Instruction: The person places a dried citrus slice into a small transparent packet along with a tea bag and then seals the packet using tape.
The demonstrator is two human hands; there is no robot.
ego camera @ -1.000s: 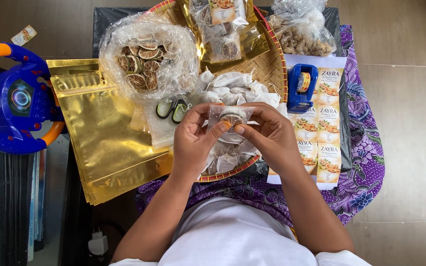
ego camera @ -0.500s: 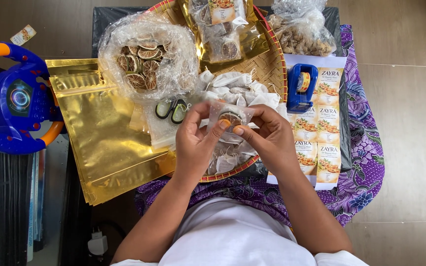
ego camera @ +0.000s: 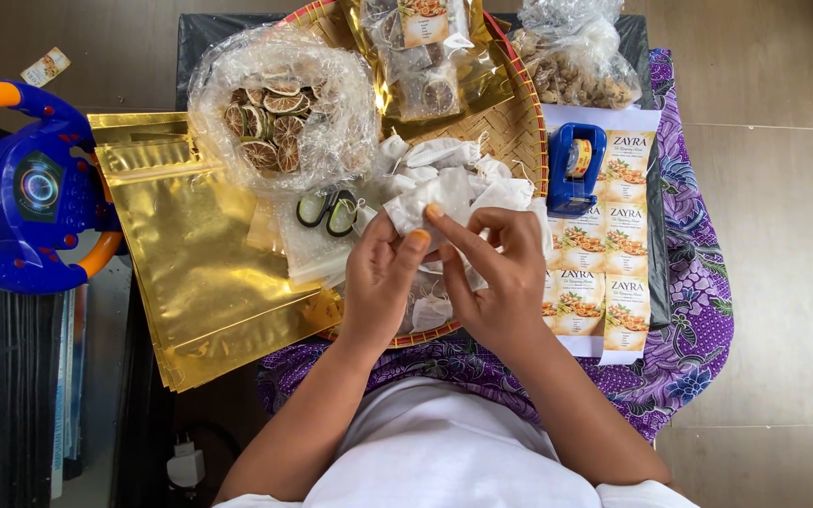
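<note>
One white pouch (ego camera: 430, 202) pinched between left hand (ego camera: 383, 277) and right hand (ego camera: 501, 268); pile of pouches (ego camera: 444, 160) and gold bags (ego camera: 190, 254) look unpacked.

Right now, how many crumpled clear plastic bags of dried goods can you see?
2: the bag of dried citrus slices, left on the woven tray, and the bag of brown pieces at top right. More may be hidden.

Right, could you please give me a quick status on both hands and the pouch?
Left hand and right hand both pinching one small white pouch. Pouch held above woven tray. More pouches piled beneath; nothing blocking.
</note>
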